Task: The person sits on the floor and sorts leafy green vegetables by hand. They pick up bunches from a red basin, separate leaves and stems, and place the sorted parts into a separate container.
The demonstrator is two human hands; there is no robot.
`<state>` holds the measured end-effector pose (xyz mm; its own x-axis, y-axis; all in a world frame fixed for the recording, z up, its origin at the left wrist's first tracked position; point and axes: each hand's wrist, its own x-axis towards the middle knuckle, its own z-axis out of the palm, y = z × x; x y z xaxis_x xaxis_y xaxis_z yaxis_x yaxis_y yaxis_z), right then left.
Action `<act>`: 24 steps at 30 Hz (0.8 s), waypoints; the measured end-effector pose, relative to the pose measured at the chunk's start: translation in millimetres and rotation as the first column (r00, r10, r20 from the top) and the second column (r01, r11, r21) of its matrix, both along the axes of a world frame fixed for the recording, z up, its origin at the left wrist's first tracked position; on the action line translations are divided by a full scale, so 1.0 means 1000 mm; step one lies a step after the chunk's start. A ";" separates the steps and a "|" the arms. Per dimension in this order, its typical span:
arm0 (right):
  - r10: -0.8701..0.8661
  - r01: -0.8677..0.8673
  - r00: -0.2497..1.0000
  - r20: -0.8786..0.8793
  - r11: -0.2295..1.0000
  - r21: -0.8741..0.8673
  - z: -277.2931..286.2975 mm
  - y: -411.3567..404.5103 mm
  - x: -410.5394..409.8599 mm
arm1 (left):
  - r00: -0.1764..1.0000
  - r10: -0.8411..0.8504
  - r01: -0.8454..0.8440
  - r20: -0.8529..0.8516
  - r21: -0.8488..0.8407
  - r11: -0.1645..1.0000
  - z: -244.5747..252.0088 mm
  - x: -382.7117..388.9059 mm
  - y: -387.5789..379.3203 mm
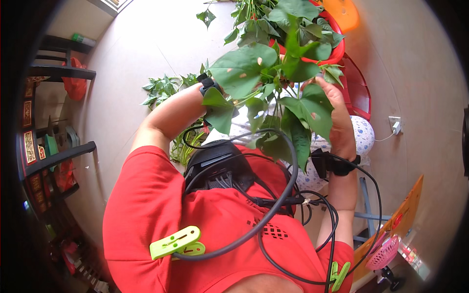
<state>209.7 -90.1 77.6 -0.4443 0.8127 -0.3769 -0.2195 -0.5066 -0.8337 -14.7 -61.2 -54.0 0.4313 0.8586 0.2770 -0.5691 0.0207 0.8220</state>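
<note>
A leafy green vine (245, 69), looking like sweet potato greens, is raised in front of my chest. Its broad leaves have a few brown-edged holes. My right hand (335, 97) grips it from the right, thumb uppermost, with the fingers partly behind a leaf. Leaves cover nearly all of my left hand; its wrist, wearing a dark band (208, 84), shows at the vine's left side. Beyond the hands, a red plastic basin (339, 49) is heaped with more leafy stems (256, 31). Patterned white cloth (361, 133) covers my lap.
Loose greens (161, 89) lie on the floor to the left, with bare stems (181, 148) nearer me. An orange plastic stool (340, 14) stands behind the basin. Black cables (293, 157) cross my front. A wooden board (410, 205) and pink fan (383, 252) are at lower right.
</note>
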 end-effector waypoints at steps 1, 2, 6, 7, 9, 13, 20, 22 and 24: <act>0.010 -0.007 0.999 -0.048 0.998 0.057 0.000 -0.006 -0.005 | 0.996 0.001 0.001 0.091 -0.013 1.000 -0.004 0.001 -0.001; 0.087 -0.089 0.992 -0.090 0.996 -0.020 -0.001 -0.004 -0.009 | 0.992 -0.047 0.048 0.118 -0.008 0.999 -0.006 -0.001 -0.002; 0.208 -0.206 0.977 0.042 0.977 -0.060 -0.005 0.001 -0.013 | 0.947 -0.233 0.234 0.221 0.024 0.972 0.006 -0.012 -0.006; 0.162 -0.158 0.984 0.080 0.986 -0.059 -0.004 0.001 -0.010 | 0.926 -0.303 0.299 0.227 0.052 0.953 0.011 -0.010 -0.002; 0.091 -0.086 0.995 0.048 0.992 -0.092 -0.003 0.000 -0.006 | 0.945 -0.298 0.303 0.136 -0.018 0.953 0.021 -0.006 0.004; 0.018 -0.018 1.000 -0.002 0.989 -0.146 -0.003 -0.001 -0.005 | 0.930 -0.304 0.230 -0.205 -0.320 0.919 0.033 -0.008 0.006; 0.122 -0.494 0.712 -0.691 0.787 -0.370 -0.017 0.015 -0.002 | 0.973 -0.229 0.218 -0.005 -0.284 0.934 0.036 -0.017 -0.012; 0.089 -0.417 0.793 -0.602 0.800 -0.431 -0.016 0.017 0.000 | 0.962 -0.232 0.205 -0.143 -0.179 0.962 0.039 -0.016 -0.008; 0.067 -0.349 0.848 -0.525 0.817 -0.459 -0.012 0.017 0.000 | 0.938 -0.244 0.224 -0.247 -0.105 0.969 0.042 -0.015 -0.003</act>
<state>209.5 -73.6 65.7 -0.8107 0.4180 -0.4100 -0.3414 -0.9063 -0.2491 -29.8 -64.5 -12.3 0.6702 0.7389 0.0698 -0.3111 0.1942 0.9303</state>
